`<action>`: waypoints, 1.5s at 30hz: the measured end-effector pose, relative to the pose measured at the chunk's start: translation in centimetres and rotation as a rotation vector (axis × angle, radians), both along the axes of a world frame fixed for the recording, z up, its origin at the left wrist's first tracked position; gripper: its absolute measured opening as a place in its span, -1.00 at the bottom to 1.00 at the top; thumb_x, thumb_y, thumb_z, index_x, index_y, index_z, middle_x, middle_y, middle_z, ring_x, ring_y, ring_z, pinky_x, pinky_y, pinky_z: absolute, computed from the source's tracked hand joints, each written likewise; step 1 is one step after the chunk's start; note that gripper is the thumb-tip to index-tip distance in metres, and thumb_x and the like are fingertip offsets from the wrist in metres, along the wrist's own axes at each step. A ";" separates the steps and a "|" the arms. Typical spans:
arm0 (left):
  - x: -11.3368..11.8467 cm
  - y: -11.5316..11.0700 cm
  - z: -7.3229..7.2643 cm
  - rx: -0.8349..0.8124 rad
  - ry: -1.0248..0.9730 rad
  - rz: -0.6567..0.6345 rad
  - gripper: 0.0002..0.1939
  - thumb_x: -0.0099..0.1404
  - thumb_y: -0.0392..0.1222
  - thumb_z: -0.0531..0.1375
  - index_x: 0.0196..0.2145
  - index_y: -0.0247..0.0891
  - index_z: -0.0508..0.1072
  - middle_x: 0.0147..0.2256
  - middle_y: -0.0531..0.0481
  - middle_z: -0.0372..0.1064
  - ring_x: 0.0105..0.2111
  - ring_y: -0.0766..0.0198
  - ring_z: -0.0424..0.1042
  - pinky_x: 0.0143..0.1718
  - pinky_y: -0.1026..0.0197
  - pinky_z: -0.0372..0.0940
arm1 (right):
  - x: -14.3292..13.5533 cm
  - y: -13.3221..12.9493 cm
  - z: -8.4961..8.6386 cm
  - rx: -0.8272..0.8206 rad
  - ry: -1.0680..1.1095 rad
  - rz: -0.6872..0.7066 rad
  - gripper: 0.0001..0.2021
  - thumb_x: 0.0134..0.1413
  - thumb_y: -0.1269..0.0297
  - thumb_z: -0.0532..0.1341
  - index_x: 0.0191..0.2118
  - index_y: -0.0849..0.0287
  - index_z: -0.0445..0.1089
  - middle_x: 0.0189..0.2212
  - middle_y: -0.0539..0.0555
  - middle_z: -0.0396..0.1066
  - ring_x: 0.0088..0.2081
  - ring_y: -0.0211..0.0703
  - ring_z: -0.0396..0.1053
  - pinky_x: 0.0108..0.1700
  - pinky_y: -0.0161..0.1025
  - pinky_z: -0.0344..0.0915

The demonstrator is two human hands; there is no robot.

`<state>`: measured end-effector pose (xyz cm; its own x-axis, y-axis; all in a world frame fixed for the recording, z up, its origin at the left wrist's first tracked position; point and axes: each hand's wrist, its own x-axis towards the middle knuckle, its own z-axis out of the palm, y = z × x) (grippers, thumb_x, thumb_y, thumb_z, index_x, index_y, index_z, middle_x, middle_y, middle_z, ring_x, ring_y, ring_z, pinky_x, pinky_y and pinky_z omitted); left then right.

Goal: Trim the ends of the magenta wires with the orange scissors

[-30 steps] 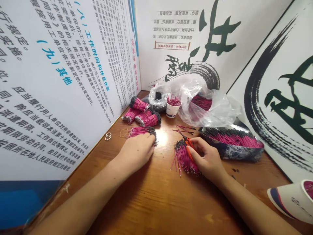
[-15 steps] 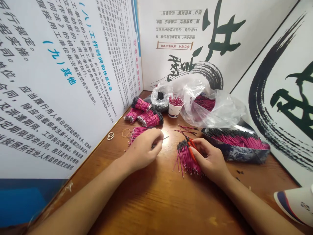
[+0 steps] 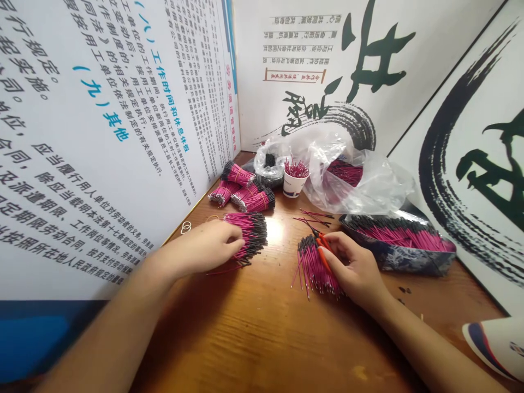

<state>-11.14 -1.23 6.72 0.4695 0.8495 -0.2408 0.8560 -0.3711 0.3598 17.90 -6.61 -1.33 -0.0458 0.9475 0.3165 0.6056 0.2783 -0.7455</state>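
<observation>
My left hand (image 3: 215, 244), its fingers closed, is at the left side of a loose pile of magenta wires with black ends (image 3: 254, 234); what its fingertips hold, if anything, is hidden. My right hand (image 3: 354, 267) is wrapped round orange-handled pliers (image 3: 324, 248), whose dark jaws point up and left. Under that hand lies a second pile of magenta wires (image 3: 313, 267), black ends away from me. A few loose wires (image 3: 315, 215) lie just beyond the pliers.
Banded wire bundles (image 3: 245, 191) are stacked at the back left. Behind are a paper cup of wires (image 3: 295, 183) and a clear plastic bag (image 3: 368, 185). A dark tray of wires (image 3: 413, 256) stands right; another cup (image 3: 495, 344) is near the right edge. Printed panels border the table (image 3: 245, 338).
My left hand has moved left and slightly toward me, uncovering the black ends of the left pile. My right hand keeps the pliers in nearly the same place.
</observation>
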 end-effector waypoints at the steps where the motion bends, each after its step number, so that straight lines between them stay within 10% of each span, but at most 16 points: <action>1: -0.2 -0.3 0.3 -0.101 0.052 0.008 -0.68 0.31 -0.14 0.01 -0.58 -0.22 0.28 -0.56 0.05 0.32 -0.57 0.27 0.24 -0.53 0.20 0.02 | 0.0 0.0 0.0 0.000 -0.001 -0.001 -0.82 0.25 0.14 0.15 -0.22 0.15 0.35 -0.55 -0.06 0.29 -0.54 -0.23 0.22 -0.48 -0.27 0.14; 17: 0.2 -0.2 0.0 0.059 -0.124 -0.047 -0.78 0.28 -0.31 0.00 -0.40 -0.19 0.42 -0.40 0.05 0.43 -0.42 0.26 0.35 -0.43 0.25 0.12 | 0.0 0.0 0.2 -0.011 -0.009 -0.002 -0.82 0.24 0.15 0.15 -0.23 0.15 0.37 -0.51 0.00 0.41 -0.51 -0.20 0.32 -0.46 -0.28 0.23; 25: -0.3 -0.5 -0.2 -0.186 0.067 -0.012 -0.74 0.22 -0.16 0.05 -0.57 -0.20 0.40 -0.57 0.03 0.38 -0.58 0.26 0.29 -0.57 0.23 -0.01 | 0.0 0.1 0.1 -0.025 -0.003 0.001 -0.81 0.24 0.13 0.16 -0.23 0.15 0.36 -0.55 -0.04 0.32 -0.54 -0.22 0.25 -0.48 -0.27 0.16; 34: -0.5 -0.2 -0.6 0.033 0.164 0.041 -0.67 0.30 -0.11 0.02 -0.59 -0.22 0.30 -0.54 -0.01 0.38 -0.56 0.25 0.28 -0.50 0.19 -0.01 | 0.0 0.1 0.0 -0.033 0.038 -0.010 -0.82 0.23 0.14 0.17 -0.22 0.15 0.36 -0.54 -0.05 0.29 -0.53 -0.22 0.22 -0.47 -0.27 0.14; 45: 8.2 -4.1 -4.9 0.369 -0.126 -0.309 -0.81 0.38 -0.21 0.04 -0.17 -0.28 0.41 -0.17 -0.12 0.42 -0.19 0.09 0.37 -0.13 0.07 0.29 | 0.0 0.3 0.1 0.009 0.161 -0.048 -0.83 0.22 0.15 0.17 -0.22 0.13 0.36 -0.54 -0.04 0.34 -0.50 -0.19 0.33 -0.47 -0.29 0.23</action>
<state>-2.93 -5.33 1.79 0.7187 0.6841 0.1245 0.6444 -0.7226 0.2502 17.87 -6.29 -1.23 0.0517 0.9444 0.3246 0.4911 0.2590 -0.8317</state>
